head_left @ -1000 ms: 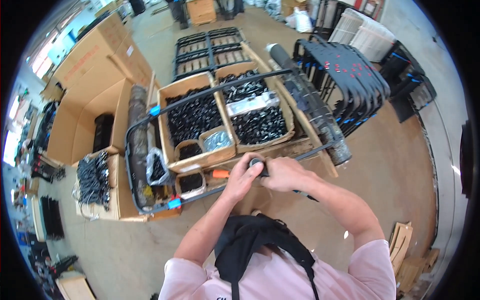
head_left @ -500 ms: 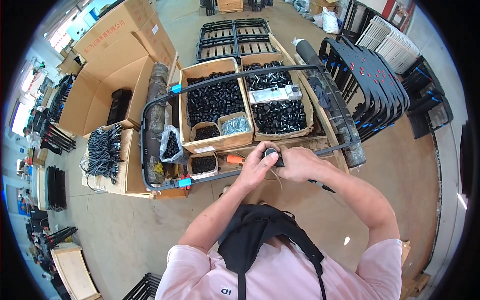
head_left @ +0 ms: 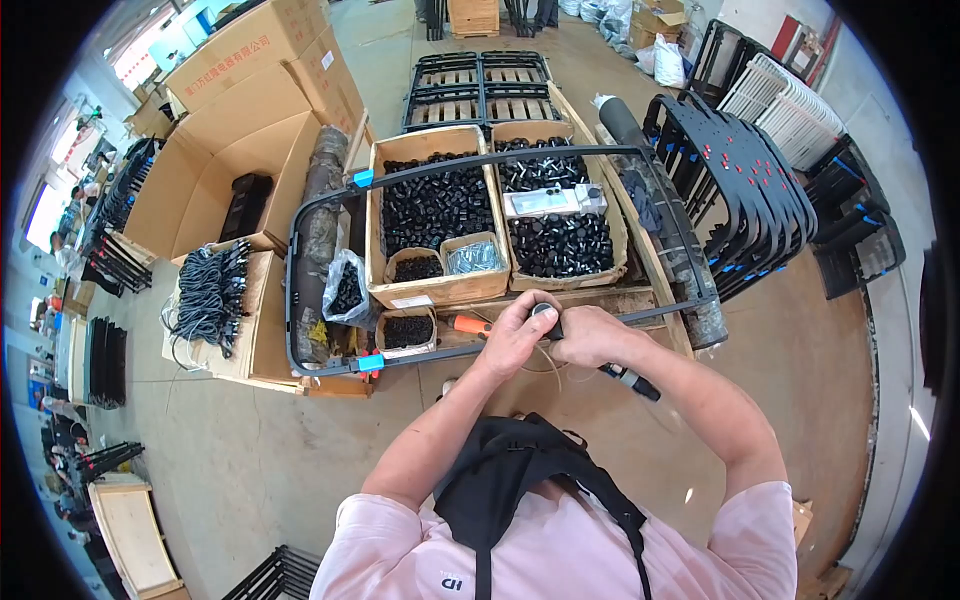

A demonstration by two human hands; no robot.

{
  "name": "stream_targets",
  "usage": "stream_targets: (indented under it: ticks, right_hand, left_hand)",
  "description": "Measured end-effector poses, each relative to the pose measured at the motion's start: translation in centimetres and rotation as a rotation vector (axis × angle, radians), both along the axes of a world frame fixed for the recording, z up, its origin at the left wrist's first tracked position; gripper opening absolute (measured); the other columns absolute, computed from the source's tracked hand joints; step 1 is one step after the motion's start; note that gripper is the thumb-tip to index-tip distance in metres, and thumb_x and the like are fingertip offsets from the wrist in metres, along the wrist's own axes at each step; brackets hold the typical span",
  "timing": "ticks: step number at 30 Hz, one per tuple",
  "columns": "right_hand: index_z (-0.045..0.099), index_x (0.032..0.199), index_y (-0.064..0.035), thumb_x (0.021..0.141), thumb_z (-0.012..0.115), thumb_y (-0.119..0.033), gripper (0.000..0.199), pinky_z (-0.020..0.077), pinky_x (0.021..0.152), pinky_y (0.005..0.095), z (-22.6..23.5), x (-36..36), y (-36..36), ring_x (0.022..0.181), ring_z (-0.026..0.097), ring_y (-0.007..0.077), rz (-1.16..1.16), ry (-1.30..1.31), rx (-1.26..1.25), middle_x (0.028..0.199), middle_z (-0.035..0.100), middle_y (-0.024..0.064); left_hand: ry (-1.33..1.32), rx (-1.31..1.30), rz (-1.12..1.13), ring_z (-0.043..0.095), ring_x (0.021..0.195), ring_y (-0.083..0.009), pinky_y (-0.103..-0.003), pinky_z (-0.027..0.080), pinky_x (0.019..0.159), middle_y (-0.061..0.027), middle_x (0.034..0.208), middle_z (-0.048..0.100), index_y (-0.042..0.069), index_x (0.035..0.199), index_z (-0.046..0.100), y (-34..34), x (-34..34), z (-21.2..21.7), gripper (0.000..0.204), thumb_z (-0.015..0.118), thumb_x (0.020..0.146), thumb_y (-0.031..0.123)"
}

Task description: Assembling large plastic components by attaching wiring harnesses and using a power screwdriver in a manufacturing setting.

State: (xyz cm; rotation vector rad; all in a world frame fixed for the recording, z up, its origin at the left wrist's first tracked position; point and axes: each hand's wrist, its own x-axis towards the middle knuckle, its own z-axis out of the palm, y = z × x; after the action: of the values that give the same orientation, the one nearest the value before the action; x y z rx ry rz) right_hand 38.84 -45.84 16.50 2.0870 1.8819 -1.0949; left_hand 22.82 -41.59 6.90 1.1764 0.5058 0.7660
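Both hands meet over the front bar of a black metal tube frame point(head_left: 460, 350). My left hand point(head_left: 515, 337) is closed, its thumb against a round black part point(head_left: 546, 310). My right hand point(head_left: 592, 335) is closed right beside that part, and its fingers hide what they grip. From below the right wrist a black pen-shaped tool point(head_left: 632, 381) sticks out, tilted; whether it hangs or is held, I cannot tell. A thin pale cord point(head_left: 558, 372) curves down beneath the hands. Left of them lies an orange-handled tool point(head_left: 470, 324).
Beyond the front bar, cartons point(head_left: 440, 292) hold many small black fittings; a silver box point(head_left: 555, 200) rests in the right one. A small box of screws point(head_left: 408, 332) and a plastic bag point(head_left: 346, 290) stand left. Curved black frames point(head_left: 740, 190) stack at right; coiled cables point(head_left: 210, 300) lie at left.
The hands stay together at the front bar with small shifts. The black tool below the right wrist shows more now. The whole view has shifted slightly.
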Motion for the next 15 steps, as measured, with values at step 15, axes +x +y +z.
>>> stream_targets:
  ticks: [15]
  right_hand:
    - [0.073, 0.106, 0.0034, 0.081, 0.062, -0.027, 0.041, 0.0555, 0.086, 0.0461, 3.7, -0.6, 0.9, 0.099, 0.073, 0.0388, -0.040, 0.019, -0.091, 0.103, 0.075, 0.0255]
  left_hand:
    - [-0.072, -0.105, -0.058, 0.054, 0.095, -0.0071, -0.026, 0.046, 0.085, 0.0023, 0.102, 0.062, 0.005, 0.114, 0.065, 0.9, 0.5, 1.9, 0.017, 0.061, 0.105, 0.019]
